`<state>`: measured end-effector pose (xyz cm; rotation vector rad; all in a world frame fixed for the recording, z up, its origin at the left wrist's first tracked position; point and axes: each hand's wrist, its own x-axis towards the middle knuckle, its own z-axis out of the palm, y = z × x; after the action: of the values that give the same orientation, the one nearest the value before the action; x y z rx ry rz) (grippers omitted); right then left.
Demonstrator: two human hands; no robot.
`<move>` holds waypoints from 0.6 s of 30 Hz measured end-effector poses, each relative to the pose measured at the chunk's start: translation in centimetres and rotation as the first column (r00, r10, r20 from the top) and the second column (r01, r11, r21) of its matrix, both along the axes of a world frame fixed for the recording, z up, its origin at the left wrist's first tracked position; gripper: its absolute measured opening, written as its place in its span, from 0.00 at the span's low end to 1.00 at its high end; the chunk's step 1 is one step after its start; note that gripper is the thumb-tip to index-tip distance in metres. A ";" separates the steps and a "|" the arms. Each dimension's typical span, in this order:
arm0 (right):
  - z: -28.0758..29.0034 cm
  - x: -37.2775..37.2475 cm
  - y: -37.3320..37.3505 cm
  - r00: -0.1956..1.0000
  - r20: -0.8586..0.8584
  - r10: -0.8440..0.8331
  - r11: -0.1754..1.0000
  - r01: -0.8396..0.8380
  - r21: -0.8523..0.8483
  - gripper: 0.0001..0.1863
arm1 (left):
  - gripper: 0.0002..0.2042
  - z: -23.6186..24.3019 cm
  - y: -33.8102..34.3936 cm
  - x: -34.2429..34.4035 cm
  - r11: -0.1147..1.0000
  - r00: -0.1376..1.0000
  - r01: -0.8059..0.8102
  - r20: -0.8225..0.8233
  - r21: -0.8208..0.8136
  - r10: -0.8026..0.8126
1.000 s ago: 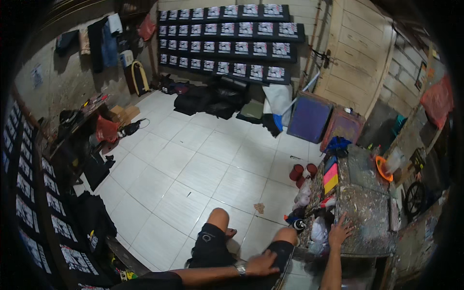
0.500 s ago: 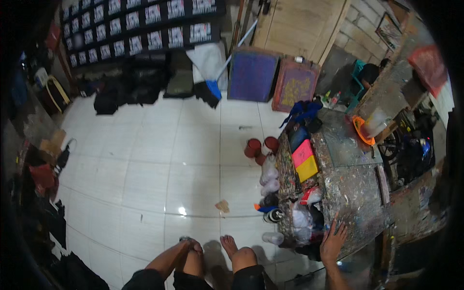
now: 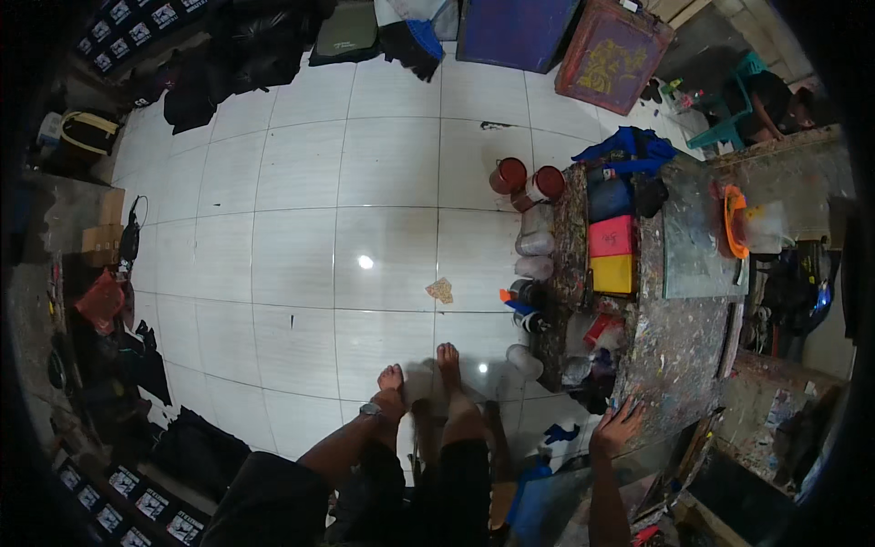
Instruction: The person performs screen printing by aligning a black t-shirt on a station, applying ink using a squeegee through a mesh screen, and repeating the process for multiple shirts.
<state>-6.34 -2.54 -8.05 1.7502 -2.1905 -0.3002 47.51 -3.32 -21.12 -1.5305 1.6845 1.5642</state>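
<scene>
The right hand (image 3: 619,427) lay palm down across the near edge of the paint-spattered counter (image 3: 679,351), its fingers spread and pointing toward one o'clock; it had hold of nothing. Directions run from this hand. A dark bundle (image 3: 592,392) sat just beside it at ten to eleven o'clock, against the counter's left side, and a dark blue cloth (image 3: 562,434) lay on the floor at nine. Also at nine, well apart, the left hand (image 3: 390,401) was down by the left ankle, a wristwatch (image 3: 369,409) at its wrist; it blended with the leg, so how far it was open, or whether it gripped anything, could not be told.

Farther along the counter, a yellow block (image 3: 612,273) and a pink block (image 3: 611,237) touched at twelve o'clock. Toward one, beyond a stretch of bare spattered top, lay a glass sheet (image 3: 697,255), with an orange dish (image 3: 735,221) near its right edge.

From nine round to eleven, pale tiled floor (image 3: 292,246) gave broad room, with a tan scrap (image 3: 439,291) at ten. Reddish buckets (image 3: 507,176) edged it at eleven, beside the counter. At its far edge stood a purple panel (image 3: 519,32), between eleven and twelve, and black bags (image 3: 255,55), between ten and eleven.
</scene>
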 end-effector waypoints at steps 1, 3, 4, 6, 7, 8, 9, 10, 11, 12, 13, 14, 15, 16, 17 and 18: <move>0.0 0.0 0.1 1.000 0.001 -0.014 1.000 0.014 0.017 0.33 | 0.18 1.2 0.1 0.2 1.000 1.000 -0.012 -0.023 0.016 0.012; 0.6 -0.2 1.0 0.992 0.004 -0.130 0.984 0.128 0.127 0.33 | 0.17 4.2 -0.9 0.0 0.998 0.998 -0.059 -0.019 0.006 0.059; 1.0 -0.1 1.1 0.988 -0.011 -0.157 0.976 0.157 0.149 0.33 | 0.16 6.4 -2.2 -1.4 0.979 0.960 -0.194 0.192 -0.060 0.202; 3.7 3.7 -2.5 0.980 0.198 -0.012 0.983 -0.025 0.183 0.34 | 0.14 1.1 3.6 5.2 0.980 0.984 -0.165 0.045 -0.108 0.170; 4.3 2.5 -2.4 0.987 0.150 0.060 0.995 -0.071 0.070 0.35 | 0.13 -0.7 5.9 7.5 0.969 0.987 -0.161 -0.011 -0.186 0.162; 3.2 1.1 -2.5 0.992 0.070 0.105 0.993 -0.100 -0.066 0.36 | 0.12 -3.6 6.9 9.3 0.946 0.989 -0.144 -0.059 -0.292 0.133; 2.4 1.1 -2.2 0.996 0.091 -0.006 1.000 0.006 0.003 0.38 | 0.11 -5.4 8.6 12.1 0.924 0.991 -0.131 -0.061 -0.359 0.117; 2.7 0.8 -1.5 0.988 0.100 -0.116 0.991 0.107 0.085 0.39 | 0.10 -5.5 9.4 15.1 0.925 0.997 -0.083 -0.023 -0.371 0.080; 3.2 0.4 -1.7 0.990 0.134 0.050 0.998 -0.053 0.019 0.42 | 0.09 -5.1 10.0 18.2 0.924 0.999 -0.030 0.021 -0.382 0.040; 3.0 1.7 -2.7 0.973 0.177 -0.149 0.982 0.126 0.139 0.43 | 0.08 -4.1 10.5 21.6 0.920 0.997 0.025 0.076 -0.391 0.005; 2.4 3.2 -3.9 0.916 0.211 -0.343 0.923 0.286 0.257 0.44 | 0.10 -3.2 10.3 26.1 0.896 0.999 0.049 0.005 -0.442 -0.052; 2.2 2.7 -3.6 0.954 0.195 -0.227 0.969 0.201 0.143 0.44 | 0.10 -1.1 9.2 27.3 0.958 0.975 -0.192 0.069 -0.215 0.211; 2.3 1.8 -3.2 0.982 0.153 -0.107 0.994 0.104 0.028 0.44 | 0.10 0.1 7.3 27.8 0.902 0.884 -0.432 0.196 0.001 0.423; 2.7 2.2 -2.9 0.820 0.441 -0.364 0.931 0.336 0.144 0.44 | 0.10 2.4 6.6 31.2 0.903 0.902 -0.428 0.043 -0.017 0.429; 3.0 3.2 -2.9 0.675 0.558 -0.482 0.871 0.437 0.224 0.45 | 0.09 3.8 5.3 33.1 0.898 0.894 -0.438 -0.120 -0.036 0.431; 3.6 4.1 -2.5 0.518 0.618 -0.591 0.789 0.533 0.308 0.45 | 0.10 6.4 2.9 33.0 0.885 0.888 -0.459 0.060 0.076 0.456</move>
<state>-2.24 -5.04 -4.42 1.1995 -3.3346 0.1918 80.53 -0.47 -14.74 -2.0016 1.2648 1.7851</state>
